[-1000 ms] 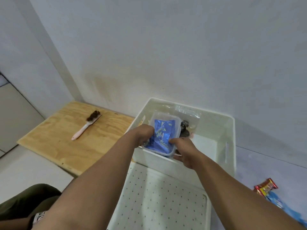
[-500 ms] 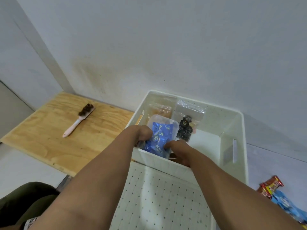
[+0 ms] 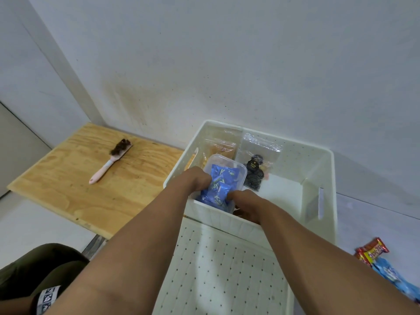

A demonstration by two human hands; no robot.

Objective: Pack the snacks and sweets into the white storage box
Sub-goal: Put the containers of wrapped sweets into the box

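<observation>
Both hands point(image 3: 218, 192) around clear tub point(image 3: 236, 169) — fingers hidden, grip unclear — inside white box point(image 3: 327, 178).

white storage box point(image 3: 327, 178) right half bare, snack bags point(image 3: 254, 173) crowding left

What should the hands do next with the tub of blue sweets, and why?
Probably lower the clear tub the rest of the way and let go. Both the left hand and the right hand hold it inside the white box, beside the two bags, tilted near the front wall.

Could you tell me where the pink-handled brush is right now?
The pink-handled brush lies on the plywood board, left of the white storage box.
</observation>
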